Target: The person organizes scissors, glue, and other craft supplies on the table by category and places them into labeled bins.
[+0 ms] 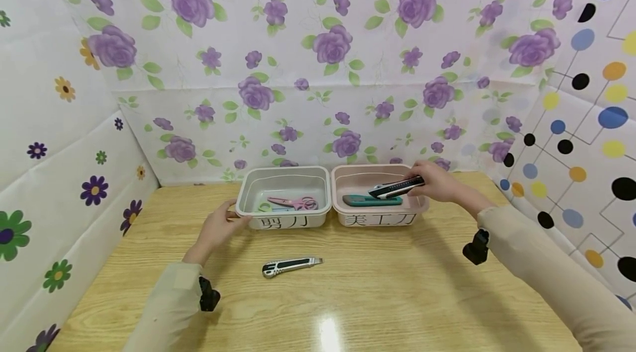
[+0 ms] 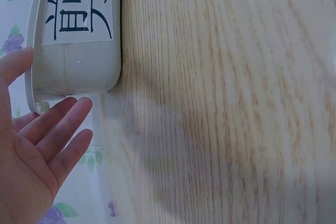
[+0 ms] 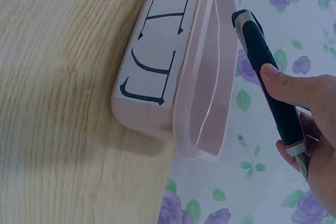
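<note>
My right hand [image 1: 433, 182] grips a black-and-silver utility knife [image 1: 396, 187] over the pink basket [image 1: 423, 206]. In the right wrist view the thumb lies on the side of its dark handle, with fingers curled behind. Inside that basket lies a teal utility knife [image 1: 372, 201]. My left hand [image 1: 217, 230] touches the front left corner of the grey basket [image 1: 325, 206], thumb at the rim, fingers loosely straight along the side. Pink scissors [image 1: 298, 203] and green-handled scissors [image 1: 265, 207] lie in the grey basket. A silver-and-black utility knife [image 1: 292, 266] lies on the table before it.
Both baskets stand side by side on the wooden table [image 1: 377, 297], near its back edge. Each carries a white label with black characters on its front. Flowered sheeting [image 1: 298, 120] rises behind, and patterned sheets [image 1: 591, 120] hang at both sides.
</note>
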Demonstrator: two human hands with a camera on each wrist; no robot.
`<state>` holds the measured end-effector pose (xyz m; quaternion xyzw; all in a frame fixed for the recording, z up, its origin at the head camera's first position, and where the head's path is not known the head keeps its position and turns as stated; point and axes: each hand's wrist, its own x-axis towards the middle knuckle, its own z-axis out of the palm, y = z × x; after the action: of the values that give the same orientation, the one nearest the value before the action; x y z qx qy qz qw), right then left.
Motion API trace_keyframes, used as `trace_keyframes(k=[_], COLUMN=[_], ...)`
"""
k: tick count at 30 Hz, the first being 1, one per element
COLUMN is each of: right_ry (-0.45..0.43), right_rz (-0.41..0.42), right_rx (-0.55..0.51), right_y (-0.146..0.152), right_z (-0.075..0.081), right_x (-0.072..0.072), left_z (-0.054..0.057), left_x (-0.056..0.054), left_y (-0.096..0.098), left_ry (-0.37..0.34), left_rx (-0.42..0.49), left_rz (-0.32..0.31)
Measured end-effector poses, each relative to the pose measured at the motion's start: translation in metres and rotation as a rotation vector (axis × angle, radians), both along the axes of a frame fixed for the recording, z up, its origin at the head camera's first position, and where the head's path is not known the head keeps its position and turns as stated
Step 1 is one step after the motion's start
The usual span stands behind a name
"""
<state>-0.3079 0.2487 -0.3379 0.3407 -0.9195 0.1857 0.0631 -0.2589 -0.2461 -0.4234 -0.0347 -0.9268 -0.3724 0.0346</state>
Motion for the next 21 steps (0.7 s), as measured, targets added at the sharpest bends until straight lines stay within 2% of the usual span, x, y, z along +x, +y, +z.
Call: trace_keyframes(k=[8, 15, 21], right_ry=[-0.021, 0.030, 0.002], right_rz=[-0.017, 0.007, 0.023], right_rx=[0.041, 0.032, 0.020], right_y=[-0.003, -0.009, -0.013], right_z=[-0.003, -0.015, -0.025], right_x=[-0.007, -0.017, -0.024], left_z=[-0.001, 0.000, 0.001], left_x=[0.001, 0.001, 0.001], left_y=[0.001, 0.001, 0.000], left_ry=[0.001, 0.000, -0.002], left_rx=[-0.008, -0.003, -0.003], left_rz=[-0.002, 0.007, 0.004])
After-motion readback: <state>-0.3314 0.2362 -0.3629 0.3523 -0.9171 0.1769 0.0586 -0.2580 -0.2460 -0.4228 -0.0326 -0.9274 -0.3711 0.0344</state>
